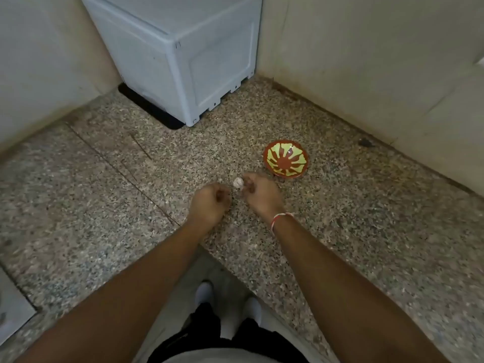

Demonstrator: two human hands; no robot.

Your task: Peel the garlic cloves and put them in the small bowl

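Observation:
A small white garlic bulb (238, 182) lies on the speckled granite counter (104, 179). My right hand (258, 192), with a red-and-white thread on its wrist, has curled fingers, and its fingertips pinch the bulb's right side. Just left of the bulb, my left hand (209, 203) is curled into a loose fist a little apart from it, and nothing shows in it. The small bowl (285, 158), red with a yellow-green sunburst pattern, stands empty just beyond and to the right of my right hand.
A pale blue-grey box-shaped appliance (183, 56) stands on a black mat at the back of the counter. Walls close in the left and right sides. The counter's front edge runs diagonally below my forearms, with my feet on the floor beneath.

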